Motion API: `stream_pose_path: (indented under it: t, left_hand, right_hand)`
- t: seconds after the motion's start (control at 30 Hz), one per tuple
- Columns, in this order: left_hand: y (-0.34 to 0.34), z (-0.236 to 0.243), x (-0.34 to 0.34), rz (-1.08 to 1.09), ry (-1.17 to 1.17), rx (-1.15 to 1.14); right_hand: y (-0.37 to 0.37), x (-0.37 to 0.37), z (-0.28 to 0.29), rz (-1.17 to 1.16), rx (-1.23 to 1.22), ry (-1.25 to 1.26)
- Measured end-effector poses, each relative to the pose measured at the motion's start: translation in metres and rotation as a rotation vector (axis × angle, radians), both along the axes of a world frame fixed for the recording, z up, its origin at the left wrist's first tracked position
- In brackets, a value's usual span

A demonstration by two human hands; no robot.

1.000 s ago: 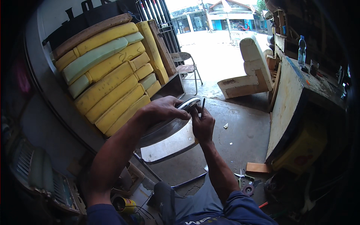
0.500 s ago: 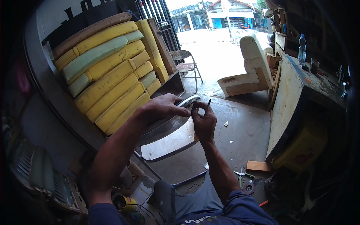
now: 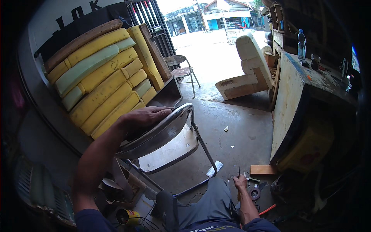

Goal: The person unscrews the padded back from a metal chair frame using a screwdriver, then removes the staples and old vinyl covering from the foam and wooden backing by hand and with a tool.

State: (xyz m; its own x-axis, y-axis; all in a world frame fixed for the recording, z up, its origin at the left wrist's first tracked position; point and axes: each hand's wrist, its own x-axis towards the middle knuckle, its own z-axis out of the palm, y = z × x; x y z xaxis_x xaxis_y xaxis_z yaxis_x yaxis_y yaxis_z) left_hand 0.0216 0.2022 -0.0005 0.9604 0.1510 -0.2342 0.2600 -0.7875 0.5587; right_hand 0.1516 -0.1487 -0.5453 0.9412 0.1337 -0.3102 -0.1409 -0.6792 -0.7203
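Note:
A metal folding chair (image 3: 192, 135) stands in front of me, its curved backrest toward me and its pale seat beyond. My left hand (image 3: 148, 117) lies on top of the backrest with its fingers stretched flat along the rim. Down near the floor, beside my right knee, my right hand (image 3: 240, 181) is closed around a thin dark rod-like tool (image 3: 239, 170) that points up. Close to that hand lie a green-handled cutting tool (image 3: 253, 179), partly hidden, and a round grinding disc (image 3: 254, 193).
Yellow and green foam cushions (image 3: 104, 81) are stacked at the left. An orange-brown block (image 3: 263, 169) and a flat silvery piece (image 3: 215, 168) lie on the floor. A workbench (image 3: 288, 100) with a bottle (image 3: 301, 46) stands right; a bare seat (image 3: 247, 73) and another folding chair (image 3: 183, 72) stand farther off.
My right hand has dropped from the top of the backrest to the tools on the floor, still holding the thin tool. My left hand has flattened on the rim. The view has shifted slightly.

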Motion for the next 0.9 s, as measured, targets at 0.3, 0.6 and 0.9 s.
stream_pose_path:
  t: [0.3,0.6,0.9]
  left_hand:
    - [0.039,0.073,-0.012,0.252,-0.524,0.753]
    - [-0.111,0.212,-0.116,0.331,-1.382,1.092]
    - [-0.222,0.131,-0.065,-0.017,-1.588,0.975]
  right_hand:
    - [-0.145,-0.063,-0.110,-0.172,-0.440,0.280]
    - [-0.065,-0.037,0.040,0.005,0.147,-0.186]
    - [-0.005,-0.080,0.379,0.392,1.404,-0.530]
